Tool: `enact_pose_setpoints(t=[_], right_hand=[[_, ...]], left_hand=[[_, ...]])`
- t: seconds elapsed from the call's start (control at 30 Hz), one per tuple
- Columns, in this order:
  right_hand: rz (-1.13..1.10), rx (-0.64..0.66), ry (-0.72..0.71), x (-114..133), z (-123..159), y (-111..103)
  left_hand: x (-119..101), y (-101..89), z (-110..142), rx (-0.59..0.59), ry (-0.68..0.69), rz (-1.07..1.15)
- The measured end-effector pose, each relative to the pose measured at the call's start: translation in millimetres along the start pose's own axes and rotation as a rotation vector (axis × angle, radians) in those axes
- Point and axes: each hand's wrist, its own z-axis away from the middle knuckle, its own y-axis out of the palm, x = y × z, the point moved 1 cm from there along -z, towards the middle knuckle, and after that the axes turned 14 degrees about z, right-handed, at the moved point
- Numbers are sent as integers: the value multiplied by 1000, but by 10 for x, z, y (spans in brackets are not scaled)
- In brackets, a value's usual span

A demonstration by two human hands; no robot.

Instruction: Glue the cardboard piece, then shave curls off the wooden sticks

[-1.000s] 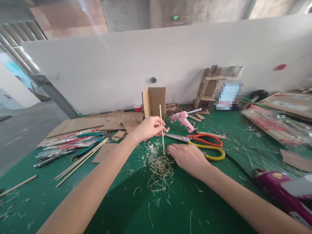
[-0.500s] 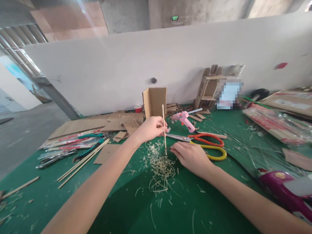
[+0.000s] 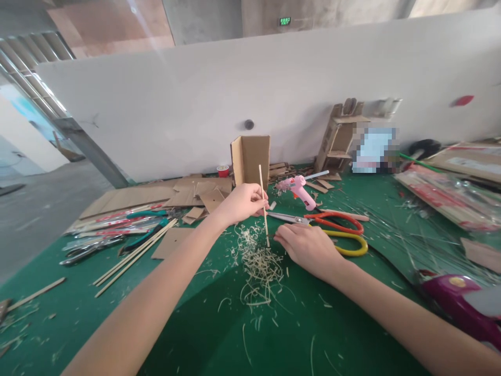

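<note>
My left hand [image 3: 241, 202] is closed round a thin wooden stick [image 3: 263, 194] that stands nearly upright, its lower tip on the green table [image 3: 188, 313]. My right hand [image 3: 307, 247] rests on the table just right of the stick's lower end, fingers curled and pinched towards the tip; what they hold is hidden. A heap of pale wood shavings [image 3: 256, 263] lies below the stick. Red and yellow scissors [image 3: 336, 230] lie right behind my right hand.
A pink glue gun [image 3: 299, 189], an open cardboard box [image 3: 250, 159] and a cardboard model [image 3: 338, 141] stand near the white wall. Cardboard scraps [image 3: 156, 198], packaged tools [image 3: 113, 230] and long sticks [image 3: 135, 255] lie at left. A purple tool [image 3: 462, 308] lies at right.
The stick and both hands have stayed nearly in place; my right hand's fingers shifted slightly along the stick's lower end. The view drifted a little.
</note>
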Motion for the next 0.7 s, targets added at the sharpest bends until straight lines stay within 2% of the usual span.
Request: enact_pose_setpoints(t=[0.13,0.2,0.4,0.5,0.6,0.7], right_hand=[[-35,83,-55,-5,6,-11],[-53,81,-68,-15,19,-2],[-81,-112,10,-59,40,57],[-82,-52,14,-56,15,67],[-74,47,-40,-41,-6,41],[-59,88,-101,-27,-1,17]], left_hand=[[-39,2,19,21,14,-2],[-49,2,25,29,22,1],[-31,3,12,10,-1,5],[-32,12,0,11,-14,-8],[-34,19,-9,24,-23,-13],[-23,19,-12,41,-17,-12]])
